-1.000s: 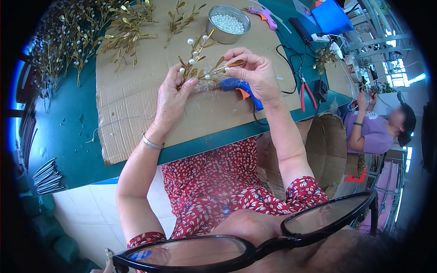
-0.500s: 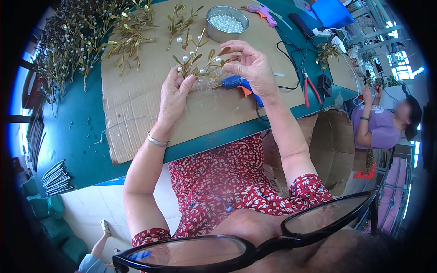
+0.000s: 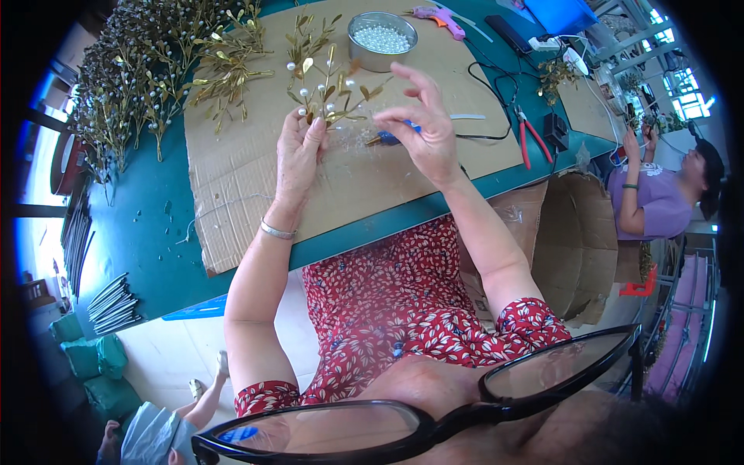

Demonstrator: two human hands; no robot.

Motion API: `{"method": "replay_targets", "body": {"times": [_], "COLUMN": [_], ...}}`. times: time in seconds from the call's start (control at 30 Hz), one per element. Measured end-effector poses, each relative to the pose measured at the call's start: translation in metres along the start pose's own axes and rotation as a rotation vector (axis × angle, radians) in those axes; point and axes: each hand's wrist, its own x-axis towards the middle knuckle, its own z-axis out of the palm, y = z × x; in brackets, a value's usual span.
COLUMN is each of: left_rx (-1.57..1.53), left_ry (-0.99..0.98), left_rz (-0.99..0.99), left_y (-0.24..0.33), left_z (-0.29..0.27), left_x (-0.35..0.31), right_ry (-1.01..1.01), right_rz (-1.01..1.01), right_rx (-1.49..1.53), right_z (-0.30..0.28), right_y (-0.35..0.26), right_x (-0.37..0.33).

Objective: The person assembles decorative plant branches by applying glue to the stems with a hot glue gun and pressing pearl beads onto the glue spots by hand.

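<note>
Between the thumb and fingers of my left hand [image 3: 298,159] is the lower end of a gold artificial leaf sprig [image 3: 329,97] with several white pearl beads. My right hand [image 3: 422,128] is just right of the sprig, its fingers spread and nothing visible in them. Partly behind that hand, a blue hot glue gun [image 3: 401,136] lies on the cardboard sheet [image 3: 248,170], its tip toward the sprig. A round metal tin [image 3: 381,48] of white pearl beads stands beyond my hands. Fine glue strands are scattered on the cardboard under the sprig.
Gold sprigs [image 3: 229,70] lie on the cardboard's far left, beside a heap of beaded sprigs [image 3: 139,77]. Dark stems [image 3: 115,306] lie at the table's near left. Red-handled pliers [image 3: 527,139], cords and a pink glue gun [image 3: 440,19] are right. A person [image 3: 659,190] works beyond.
My right hand has drawn back from the sprig and its fingers have opened. My left hand keeps the sprig. The whole view has shifted slightly, and a person at lower left has come further into sight.
</note>
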Motion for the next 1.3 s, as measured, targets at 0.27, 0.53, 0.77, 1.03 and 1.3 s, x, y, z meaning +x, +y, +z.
{"method": "replay_targets", "body": {"times": [0.27,0.53,0.77,1.03,1.3], "left_rx": [-0.331,-0.345,-0.467,-0.638,-0.717], "left_ry": [0.048,-0.064,-0.197,-0.384,-0.295], "left_rz": [-0.07,-0.124,-0.05,-0.107,-0.138], "left_y": [0.01,0.007,0.003,0.0,-0.004], "left_z": [-0.027,-0.019,-0.048,-0.028,-0.034], "left_x": [0.0,-0.001,0.001,0.005,0.004], "right_ry": [-0.164,0.203,0.135,-0.033,-0.266], "right_rz": [0.292,0.585,0.84,0.7,0.714], "right_rx": [0.331,0.527,0.601,0.083,-0.192], "right_z": [-0.033,-0.079,-0.108,-0.104,-0.074], "right_y": [-0.044,-0.059,-0.081,-0.006,0.013], "right_x": [-0.067,-0.152,-0.151,-0.094,-0.07]}}
